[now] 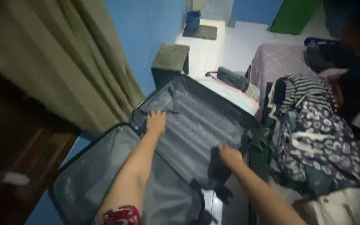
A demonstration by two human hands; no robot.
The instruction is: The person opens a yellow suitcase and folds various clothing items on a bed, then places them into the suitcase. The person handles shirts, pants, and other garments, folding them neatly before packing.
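An open grey suitcase (pixel 105 166) lies spread in front of me, its lined lid half (pixel 205 121) raised toward the far side. My left hand (pixel 156 122) rests flat on the lid's grey lining near its upper left corner. My right hand (pixel 230 156) grips the lining or flap at the lid's lower right edge. The near half of the suitcase looks empty.
A pile of patterned clothes (pixel 317 141) lies to the right. A beige curtain (pixel 63 62) hangs at left against a blue wall. Behind the suitcase stand a small stool (pixel 171 58), a dark bag (pixel 232 78) and a pink checked bed (pixel 276 62). White tiled floor stretches toward the back.
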